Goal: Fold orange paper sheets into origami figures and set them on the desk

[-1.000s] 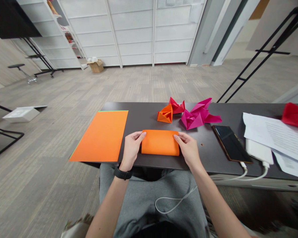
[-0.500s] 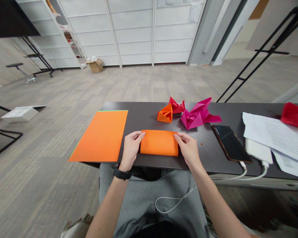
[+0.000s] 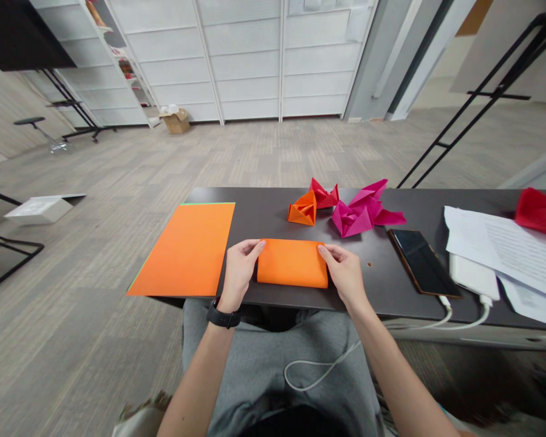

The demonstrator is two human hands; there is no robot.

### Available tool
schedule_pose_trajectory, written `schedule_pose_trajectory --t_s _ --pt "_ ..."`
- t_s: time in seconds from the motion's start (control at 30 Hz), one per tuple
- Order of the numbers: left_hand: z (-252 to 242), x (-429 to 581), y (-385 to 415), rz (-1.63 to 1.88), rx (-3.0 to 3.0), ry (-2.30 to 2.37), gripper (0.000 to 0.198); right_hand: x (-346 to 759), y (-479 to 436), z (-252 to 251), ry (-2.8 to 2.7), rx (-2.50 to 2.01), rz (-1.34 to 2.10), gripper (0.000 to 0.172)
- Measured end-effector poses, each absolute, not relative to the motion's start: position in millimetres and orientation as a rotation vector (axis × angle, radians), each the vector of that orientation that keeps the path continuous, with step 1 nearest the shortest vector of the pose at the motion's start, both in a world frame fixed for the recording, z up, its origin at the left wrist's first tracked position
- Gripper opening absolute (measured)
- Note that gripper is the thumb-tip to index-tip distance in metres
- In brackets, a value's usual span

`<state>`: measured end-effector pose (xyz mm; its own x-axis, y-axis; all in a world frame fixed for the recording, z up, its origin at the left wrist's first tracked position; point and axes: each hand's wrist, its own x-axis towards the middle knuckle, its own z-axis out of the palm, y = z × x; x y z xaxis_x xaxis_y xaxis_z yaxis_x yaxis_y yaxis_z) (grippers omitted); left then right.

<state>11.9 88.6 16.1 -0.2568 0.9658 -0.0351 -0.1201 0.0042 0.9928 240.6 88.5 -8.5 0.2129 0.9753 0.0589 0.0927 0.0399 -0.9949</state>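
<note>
A sheet of orange paper (image 3: 292, 264), doubled over with a rounded bend along its near side, lies in front of me on the dark table (image 3: 259, 212). My left hand (image 3: 242, 267) pinches its far left corner between thumb and fingers. At the far right corner, my right hand (image 3: 343, 267) grips it the same way, thumb on top. Beyond the paper sit a folded orange paper piece (image 3: 303, 209), a red one (image 3: 324, 194) and a larger magenta one (image 3: 361, 209).
A stack of orange sheets (image 3: 186, 249) lies on the left. To the right are a phone (image 3: 423, 262), a white power bank (image 3: 473, 276) with cables, printed papers (image 3: 505, 249) and a red folded paper (image 3: 540, 212). A white cable (image 3: 318, 364) crosses my lap.
Both hands keep their hold on the orange paper's far corners. The paper's near edge has shifted very slightly; nothing else on the table has moved.
</note>
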Motion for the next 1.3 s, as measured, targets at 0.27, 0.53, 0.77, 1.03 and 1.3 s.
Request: schedule_pose_trajectory --t_s 0.27,0.53,0.77,1.03,1.3 --pt "12.8 11.7 87.5 1.393 1.210 1.472 0.013 238.7 88.6 -6.3 -1.279 -1.414 0.836 0.038" --pt "9.5 30.2 81.7 1.373 1.391 1.637 0.012 198.6 39.4 50.1 -2.063 -1.290 0.206 0.055" --pt "9.3 27.6 81.6 1.263 1.470 1.724 0.015 166.7 33.4 17.0 -2.468 -1.420 0.353 0.062" --pt "7.7 27.6 82.6 1.162 1.629 1.811 0.018 168.0 32.9 16.7 -2.561 -1.518 0.321 0.066" --pt "20.8 13.9 43.5 1.006 2.242 1.649 0.037 168.3 32.2 14.3 -2.578 -1.494 0.311 0.072"
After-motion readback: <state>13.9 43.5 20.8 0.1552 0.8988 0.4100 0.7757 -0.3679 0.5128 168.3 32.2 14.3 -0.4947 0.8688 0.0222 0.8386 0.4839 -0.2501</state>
